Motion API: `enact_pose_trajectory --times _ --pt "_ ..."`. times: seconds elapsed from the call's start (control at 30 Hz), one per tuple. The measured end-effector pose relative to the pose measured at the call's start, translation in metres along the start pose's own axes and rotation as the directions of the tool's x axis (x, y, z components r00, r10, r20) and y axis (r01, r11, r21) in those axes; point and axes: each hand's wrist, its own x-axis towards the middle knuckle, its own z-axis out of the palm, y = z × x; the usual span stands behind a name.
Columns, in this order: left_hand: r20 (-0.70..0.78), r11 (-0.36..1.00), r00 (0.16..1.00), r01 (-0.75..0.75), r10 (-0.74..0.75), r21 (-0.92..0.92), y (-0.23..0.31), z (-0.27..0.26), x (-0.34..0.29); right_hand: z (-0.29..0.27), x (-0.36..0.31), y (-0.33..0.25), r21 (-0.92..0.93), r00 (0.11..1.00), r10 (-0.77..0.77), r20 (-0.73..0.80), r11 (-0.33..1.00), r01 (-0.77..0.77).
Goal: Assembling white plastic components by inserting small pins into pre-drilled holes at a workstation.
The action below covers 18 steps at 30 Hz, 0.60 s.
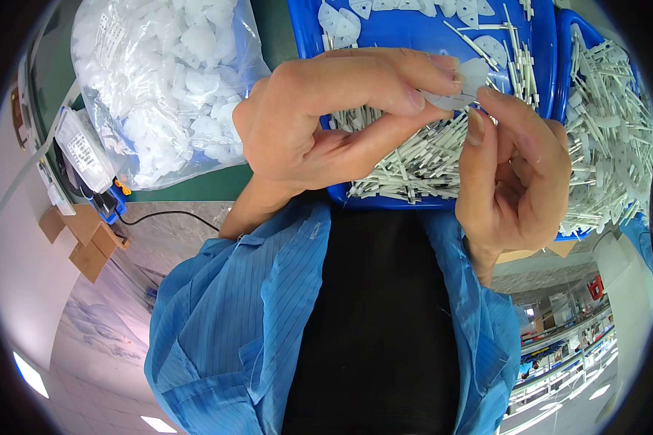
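My left hand (326, 119) is closed, pinching a thin translucent white plastic piece (474, 75) with a curved outline between thumb and fingers. Against the lower right edge of that piece, my right hand (519, 174) brings thumb and forefinger together. Whatever lies between those right fingertips is too small to name. Both hands hover over a blue tray (413, 36). Beneath them in the tray lies a heap of thin white sticks (421, 165) with dark metal ends. Flat white plastic pieces (339, 26) with small holes rest along its far side.
A clear plastic bag (174, 87) full of white plastic pieces stands on the green table (203, 185) at the left. Right of the tray, a second blue tray (563, 69) is heaped with sticks and pieces. A white boxy device (84, 151) and black cable (170, 213) sit far left.
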Motion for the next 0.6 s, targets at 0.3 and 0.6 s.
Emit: enact_pose_trajectory --times 0.3,0.6 --pt "-0.052 0.993 0.997 -0.066 0.062 -0.096 -0.008 -0.002 0.002 0.013 -0.006 -0.001 0.035 0.996 -0.003 -0.090 0.999 0.006" --pt "-0.110 0.993 0.993 0.025 -0.038 -0.116 -0.002 0.000 -0.001 0.010 -0.003 0.001 -0.003 0.996 -0.030 -0.079 1.000 0.030"
